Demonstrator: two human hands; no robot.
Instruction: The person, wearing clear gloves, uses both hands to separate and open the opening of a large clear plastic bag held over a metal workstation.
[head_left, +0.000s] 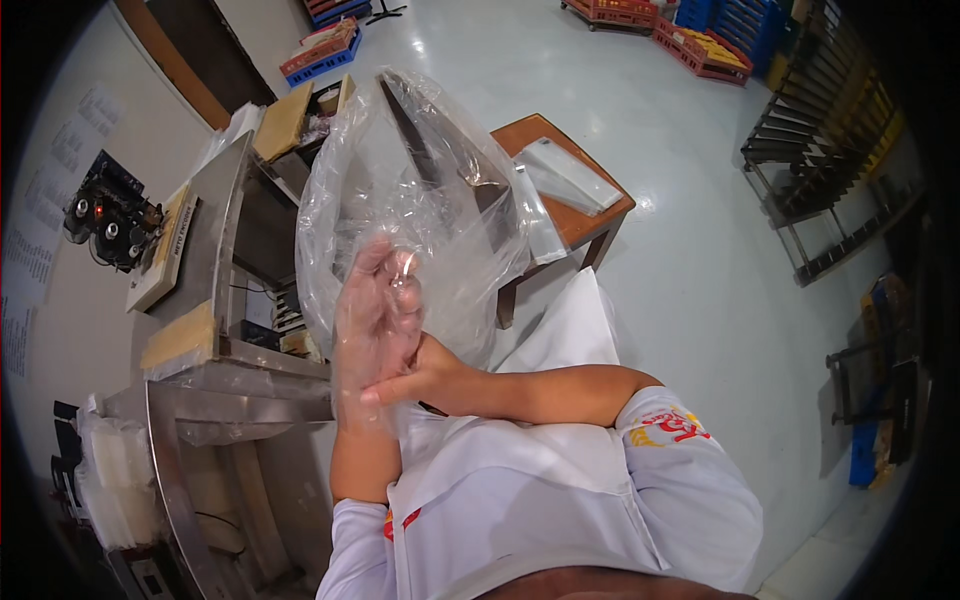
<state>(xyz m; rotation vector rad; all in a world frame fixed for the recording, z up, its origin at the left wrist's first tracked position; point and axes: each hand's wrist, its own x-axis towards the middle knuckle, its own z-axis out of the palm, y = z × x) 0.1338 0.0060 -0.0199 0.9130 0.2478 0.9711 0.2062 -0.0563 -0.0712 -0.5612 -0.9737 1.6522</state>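
A large, crumpled clear plastic bag (450, 292) spreads out in front of me. My left hand (381, 315) is inside it, palm towards me, its fingers partly curled; plastic glare blurs whether they grip anything. From the right, my right hand (427, 379) clasps the bag around my left wrist, its thumb lying across the film. Dark angular shapes show through the far part of the bag; what they belong to is unclear. Just beyond the bag's right side, a small brown-topped wooden table (592, 161) carries a stack of flat clear plastic sleeves (574, 176).
On the left, a steel table (214, 247) holds a Meto encoder (112, 217) and a cardboard piece (178, 337). Stacked plastic bags (116, 472) stand lower left. Crates (701, 52) sit on the far floor (487, 60); a metal rack (810, 142) stands right.
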